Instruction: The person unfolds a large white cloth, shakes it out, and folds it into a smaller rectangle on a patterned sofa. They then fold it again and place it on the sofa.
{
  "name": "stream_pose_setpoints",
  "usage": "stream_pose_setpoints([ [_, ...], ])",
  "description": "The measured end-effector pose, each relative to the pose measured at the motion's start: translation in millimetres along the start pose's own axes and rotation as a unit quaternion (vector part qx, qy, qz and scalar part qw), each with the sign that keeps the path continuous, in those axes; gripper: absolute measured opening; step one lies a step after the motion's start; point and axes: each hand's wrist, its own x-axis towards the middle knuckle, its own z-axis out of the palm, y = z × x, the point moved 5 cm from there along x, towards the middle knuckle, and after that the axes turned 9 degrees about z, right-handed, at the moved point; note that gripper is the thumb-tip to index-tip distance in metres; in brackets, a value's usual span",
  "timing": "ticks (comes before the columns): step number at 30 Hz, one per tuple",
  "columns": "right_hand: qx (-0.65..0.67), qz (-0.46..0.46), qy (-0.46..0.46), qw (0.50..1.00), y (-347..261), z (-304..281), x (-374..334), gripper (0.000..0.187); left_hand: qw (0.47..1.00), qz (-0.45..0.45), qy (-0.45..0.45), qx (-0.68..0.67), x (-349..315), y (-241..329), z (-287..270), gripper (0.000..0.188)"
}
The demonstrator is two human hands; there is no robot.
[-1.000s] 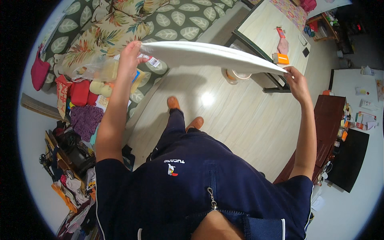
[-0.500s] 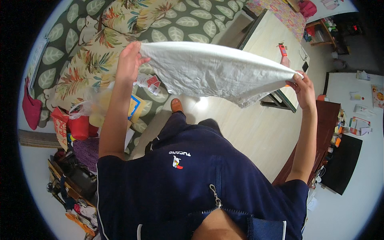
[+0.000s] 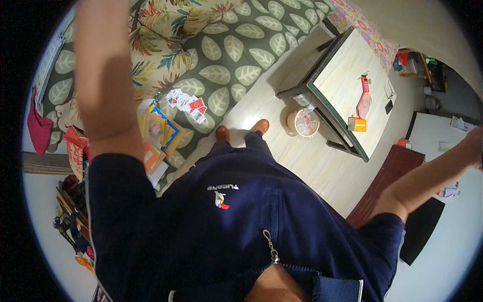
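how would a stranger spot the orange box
Right of the green leafy cover stands a pale table. Near its end lowest in view, just below a pink item, sits the box. Its bright orange and white faces set it apart from that item and the black rectangle.

Recorded: one right hand (image 3: 475,145), one pale cloth (image 3: 432,30), blurred; two orange-brown shoes (image 3: 223,134); one table (image 3: 344,70); one orange-and-white box (image 3: 358,124); one bucket (image 3: 291,122); one magenta bag (image 3: 39,128). Heaped cards (image 3: 197,105), being overlapped, cannot be counted.
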Motion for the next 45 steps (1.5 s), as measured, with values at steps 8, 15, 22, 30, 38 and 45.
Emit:
stream_pose_setpoints([
  [8,-0.202,0.431,-0.74,0.475,179,13,-372,0.027,0.892,-0.261,-0.326,0.172,-321,-159,-20,0.021],
  [15,-0.116,0.441,-0.539,0.709,222,97,-217,0.019,0.951,-0.245,-0.012,0.189,-120,-159,-21,0.025],
  [22,-0.041,0.423,-0.475,0.77,320,162,-168,0.021,0.961,-0.256,0.067,0.076,-53,-196,-4,0.026],
  [30,0.028,0.423,-0.331,0.843,409,252,-87,0.022,0.938,-0.197,0.049,0.281,82,-237,10,0.017],
  [38,0.02,0.372,-0.324,0.87,381,287,-85,0.023,0.964,-0.107,-0.051,0.236,97,-236,-59,0.032],
  [45,-0.135,0.292,-0.482,0.815,402,305,-251,0.011,0.903,-0.299,-0.047,0.306,-96,-276,-80,0.028],
])
